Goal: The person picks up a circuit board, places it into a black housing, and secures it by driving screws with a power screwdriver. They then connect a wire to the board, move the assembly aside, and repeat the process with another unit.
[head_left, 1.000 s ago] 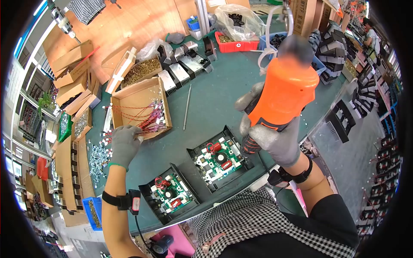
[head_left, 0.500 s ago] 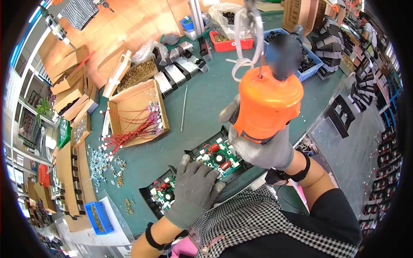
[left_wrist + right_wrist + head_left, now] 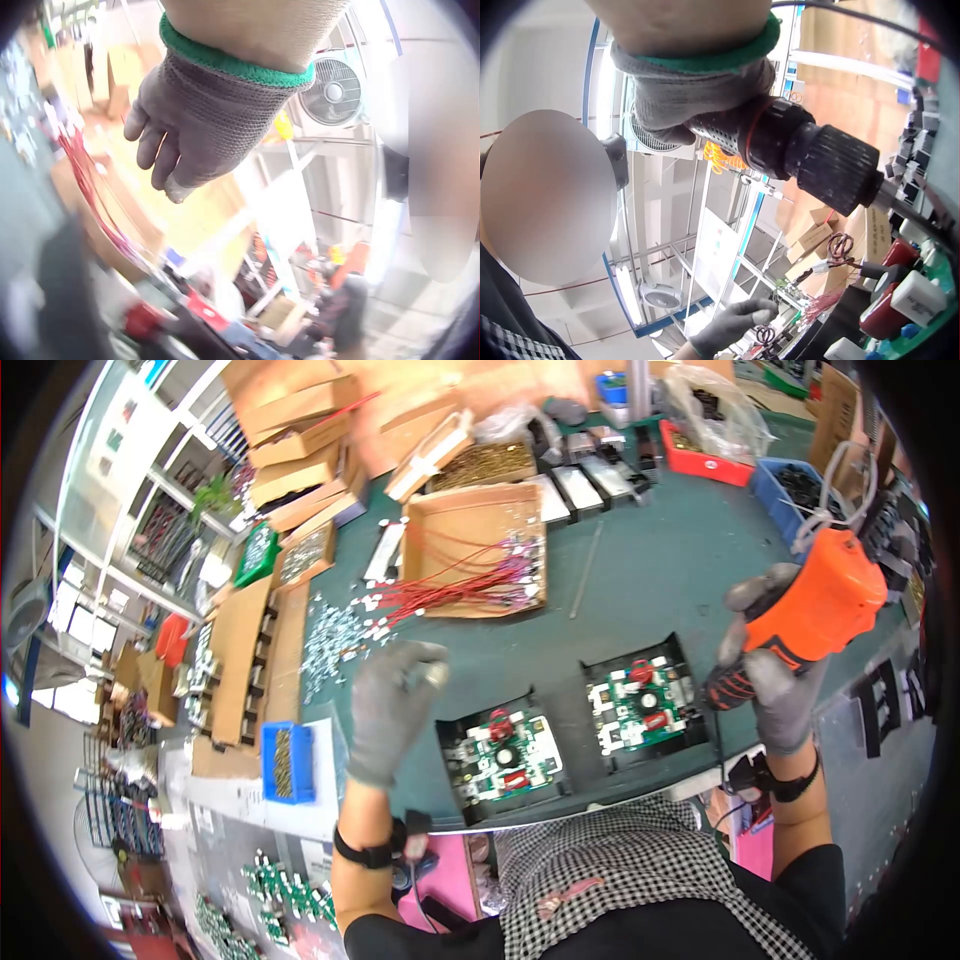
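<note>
My right hand point(image 3: 785, 695) grips an orange and black electric screwdriver point(image 3: 820, 600). In the right wrist view the driver's black chuck point(image 3: 838, 166) and metal bit point down beside a circuit board's parts. My left hand point(image 3: 388, 710) hovers left of the boards with loosely curled fingers, and nothing shows between them. The left wrist view has the same grey-gloved hand point(image 3: 199, 124), thumb tip near the fingers. Two green circuit boards, a left one point(image 3: 508, 755) and a right one point(image 3: 642, 705), sit in black housings near the table's front edge.
A cardboard box point(image 3: 470, 510) holds red wire leads point(image 3: 450, 595). Loose silvery parts point(image 3: 335, 640) lie left of it. A blue tray point(image 3: 288, 760) of brass-coloured screws stands at the left edge. Behind are heat sinks point(image 3: 580, 490) and a red bin point(image 3: 705, 463); a thin rod point(image 3: 588, 570) lies mid-table.
My left hand went from the wire box onto the boards, then lifted off them to the left. The head view has swung left. My right hand keeps hold of the electric screwdriver.
</note>
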The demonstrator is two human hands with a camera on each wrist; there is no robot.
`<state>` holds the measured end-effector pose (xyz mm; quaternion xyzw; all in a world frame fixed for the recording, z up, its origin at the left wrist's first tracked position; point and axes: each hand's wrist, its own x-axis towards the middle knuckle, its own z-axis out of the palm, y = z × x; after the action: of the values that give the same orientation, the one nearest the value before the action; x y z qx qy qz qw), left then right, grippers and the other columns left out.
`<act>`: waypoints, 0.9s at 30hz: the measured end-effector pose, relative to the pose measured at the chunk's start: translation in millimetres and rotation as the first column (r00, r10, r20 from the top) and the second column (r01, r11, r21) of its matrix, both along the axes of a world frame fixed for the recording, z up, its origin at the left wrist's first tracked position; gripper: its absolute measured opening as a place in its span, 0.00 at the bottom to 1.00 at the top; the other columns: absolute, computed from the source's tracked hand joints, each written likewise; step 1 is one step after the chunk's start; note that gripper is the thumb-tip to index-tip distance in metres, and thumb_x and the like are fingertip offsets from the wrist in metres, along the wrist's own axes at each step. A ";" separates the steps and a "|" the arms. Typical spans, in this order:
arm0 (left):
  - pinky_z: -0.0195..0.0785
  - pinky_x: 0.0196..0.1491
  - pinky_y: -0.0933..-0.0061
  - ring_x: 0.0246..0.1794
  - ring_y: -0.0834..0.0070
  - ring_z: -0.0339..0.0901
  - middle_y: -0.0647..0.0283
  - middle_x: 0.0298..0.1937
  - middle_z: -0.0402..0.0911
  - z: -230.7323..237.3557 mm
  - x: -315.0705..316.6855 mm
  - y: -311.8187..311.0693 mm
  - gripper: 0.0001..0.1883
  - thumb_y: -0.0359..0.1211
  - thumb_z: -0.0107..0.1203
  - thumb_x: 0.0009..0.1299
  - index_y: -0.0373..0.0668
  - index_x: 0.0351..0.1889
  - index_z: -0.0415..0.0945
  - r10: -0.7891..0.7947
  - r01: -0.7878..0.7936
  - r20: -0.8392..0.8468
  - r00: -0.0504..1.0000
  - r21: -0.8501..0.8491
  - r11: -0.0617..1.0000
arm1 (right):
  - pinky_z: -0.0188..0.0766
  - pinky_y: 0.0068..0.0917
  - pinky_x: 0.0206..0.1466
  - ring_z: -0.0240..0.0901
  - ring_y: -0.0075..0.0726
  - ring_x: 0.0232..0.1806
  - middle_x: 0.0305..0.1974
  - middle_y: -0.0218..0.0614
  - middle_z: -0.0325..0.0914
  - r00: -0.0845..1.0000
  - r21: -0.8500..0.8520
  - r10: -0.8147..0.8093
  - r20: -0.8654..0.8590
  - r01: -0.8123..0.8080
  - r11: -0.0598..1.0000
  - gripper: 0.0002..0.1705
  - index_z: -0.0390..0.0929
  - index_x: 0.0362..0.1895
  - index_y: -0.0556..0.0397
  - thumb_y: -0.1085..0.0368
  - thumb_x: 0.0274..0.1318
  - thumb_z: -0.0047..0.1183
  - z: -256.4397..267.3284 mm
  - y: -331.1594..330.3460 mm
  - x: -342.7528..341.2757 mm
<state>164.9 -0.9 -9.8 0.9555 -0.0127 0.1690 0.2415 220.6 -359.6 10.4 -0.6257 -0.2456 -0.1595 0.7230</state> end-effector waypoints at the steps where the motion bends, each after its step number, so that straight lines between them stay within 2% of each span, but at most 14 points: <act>1: 0.72 0.44 0.68 0.41 0.63 0.81 0.57 0.40 0.84 -10.8 -0.8 32.6 0.08 0.32 0.61 0.63 0.43 0.39 0.83 0.117 -0.116 -0.052 0.992 0.024 0.993 | 0.75 0.24 0.32 0.75 0.27 0.31 0.47 0.42 0.75 1.000 -0.008 -0.017 -0.015 0.016 1.000 0.34 0.62 0.59 0.55 0.70 0.45 0.57 -1.6 -0.2 0.6; 2: 0.72 0.45 0.67 0.42 0.62 0.81 0.58 0.39 0.83 -18.3 -8.0 54.8 0.08 0.33 0.62 0.62 0.44 0.39 0.84 0.184 -0.178 -0.159 0.970 0.051 0.983 | 0.74 0.23 0.31 0.75 0.26 0.29 0.47 0.42 0.75 0.999 -0.016 -0.035 -0.031 0.035 0.999 0.36 0.62 0.60 0.54 0.65 0.45 0.60 -2.9 -1.2 1.0; 4: 0.72 0.47 0.66 0.43 0.61 0.80 0.59 0.39 0.83 -26.0 -25.0 85.0 0.08 0.34 0.62 0.62 0.47 0.38 0.84 0.305 -0.281 -0.360 0.882 0.118 0.952 | 0.74 0.21 0.31 0.74 0.26 0.29 0.48 0.42 0.74 0.999 -0.018 0.002 -0.033 -0.003 1.000 0.37 0.61 0.61 0.56 0.63 0.46 0.60 -0.9 -3.6 2.3; 7: 0.70 0.48 0.64 0.43 0.62 0.79 0.61 0.37 0.82 -35.1 -61.2 85.5 0.08 0.37 0.65 0.59 0.50 0.36 0.85 0.245 -0.259 -0.486 0.839 0.038 0.965 | 0.72 0.20 0.32 0.73 0.25 0.29 0.48 0.43 0.72 0.999 -0.086 -0.029 0.024 0.031 0.996 0.39 0.60 0.62 0.59 0.60 0.46 0.60 11.1 -7.0 1.5; 10: 0.69 0.44 0.64 0.40 0.63 0.77 0.62 0.34 0.81 -58.6 -78.6 80.3 0.13 0.40 0.70 0.54 0.49 0.35 0.85 0.241 -0.137 -0.381 0.892 0.280 0.950 | 0.71 0.21 0.30 0.72 0.25 0.29 0.50 0.45 0.70 0.996 -0.048 0.028 0.083 -0.024 0.999 0.43 0.57 0.65 0.62 0.57 0.47 0.59 21.1 -3.6 4.5; 11: 0.66 0.46 0.61 0.39 0.62 0.75 0.63 0.31 0.78 -65.5 -80.0 78.8 0.15 0.43 0.71 0.50 0.51 0.33 0.85 0.258 -0.189 -0.369 0.893 0.213 0.959 | 0.70 0.21 0.30 0.72 0.25 0.29 0.50 0.45 0.70 0.994 -0.045 0.048 0.096 -0.043 0.998 0.44 0.56 0.65 0.63 0.56 0.47 0.58 25.9 -0.8 5.1; 14: 0.64 0.48 0.60 0.40 0.62 0.74 0.64 0.32 0.79 -73.4 -83.3 78.8 0.14 0.43 0.70 0.51 0.51 0.33 0.84 0.230 -0.143 -0.245 0.942 0.327 0.934 | 0.70 0.21 0.29 0.72 0.26 0.28 0.51 0.46 0.69 0.986 -0.005 0.121 0.115 -0.122 0.993 0.45 0.54 0.67 0.65 0.55 0.48 0.57 42.8 17.4 2.9; 17: 0.63 0.52 0.60 0.44 0.62 0.75 0.65 0.34 0.81 -65.6 -79.2 76.5 0.11 0.44 0.68 0.55 0.51 0.31 0.84 0.185 -0.069 -0.244 0.952 0.419 0.905 | 0.72 0.22 0.28 0.74 0.28 0.29 0.52 0.47 0.70 0.966 0.064 0.221 0.135 -0.231 0.971 0.45 0.53 0.67 0.65 0.57 0.48 0.57 54.0 38.9 -0.2; 20: 0.65 0.49 0.61 0.42 0.62 0.76 0.64 0.34 0.82 -56.1 -71.9 77.7 0.11 0.44 0.67 0.56 0.50 0.30 0.84 0.270 -0.139 -0.231 0.935 0.460 0.877 | 0.75 0.23 0.28 0.77 0.30 0.29 0.53 0.48 0.70 0.932 0.096 0.330 0.147 -0.346 0.933 0.45 0.52 0.68 0.64 0.59 0.48 0.57 60.9 48.0 -2.3; 23: 0.67 0.46 0.61 0.39 0.62 0.77 0.63 0.35 0.83 -48.4 -67.3 77.3 0.09 0.41 0.65 0.60 0.48 0.34 0.83 0.385 -0.153 -0.341 0.857 0.546 0.824 | 0.78 0.26 0.28 0.80 0.33 0.30 0.54 0.50 0.70 0.873 0.093 0.434 0.223 -0.463 0.882 0.44 0.52 0.68 0.62 0.61 0.49 0.58 62.5 47.9 5.8; 26: 0.69 0.44 0.60 0.36 0.61 0.78 0.61 0.34 0.82 -39.0 -63.7 64.1 0.08 0.35 0.62 0.63 0.47 0.38 0.82 0.222 -0.203 -0.085 0.971 0.186 0.961 | 0.79 0.29 0.27 0.80 0.36 0.31 0.55 0.51 0.69 0.814 0.114 0.483 0.322 -0.540 0.834 0.44 0.52 0.69 0.61 0.62 0.51 0.58 64.9 55.1 10.9; 27: 0.70 0.47 0.60 0.36 0.61 0.78 0.60 0.34 0.82 -34.5 -61.0 53.3 0.08 0.33 0.61 0.63 0.45 0.40 0.82 0.122 -0.117 -0.047 0.991 0.091 0.989 | 0.79 0.30 0.27 0.80 0.36 0.31 0.55 0.52 0.69 0.801 0.126 0.487 0.348 -0.555 0.822 0.44 0.52 0.69 0.61 0.62 0.52 0.58 65.5 59.3 9.5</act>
<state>103.9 52.4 -44.3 0.9683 0.0435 0.1575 0.1890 230.1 -300.2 76.0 -0.4170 -0.4966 -0.0729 0.7577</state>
